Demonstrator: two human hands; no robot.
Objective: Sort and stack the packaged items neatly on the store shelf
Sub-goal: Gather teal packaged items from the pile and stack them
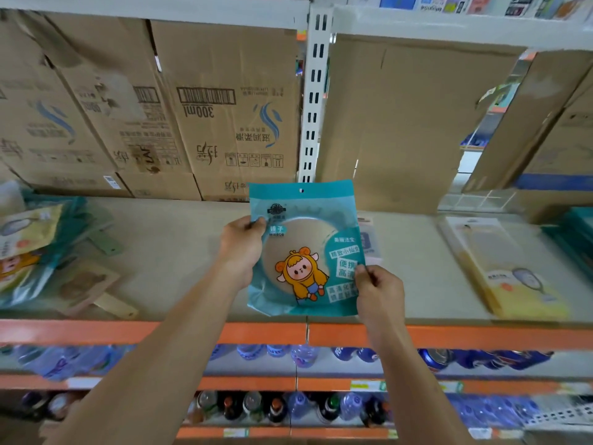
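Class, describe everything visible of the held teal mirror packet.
The teal mirror packet is a glossy plastic pouch with a top hang hole, a round silvery disc and a yellow-hooded cartoon figure. It is upright over the shelf, facing the camera; the left hand pinches its upper left edge, the right hand its lower right.

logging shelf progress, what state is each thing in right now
teal mirror packet, held upright over the shelf
left hand, pinches its upper left edge
right hand, pinches its lower right edge
yellow packet, lying flat on the shelf
packet pile at left, jumbled, unstacked
cardboard boxes, closed, print upside down
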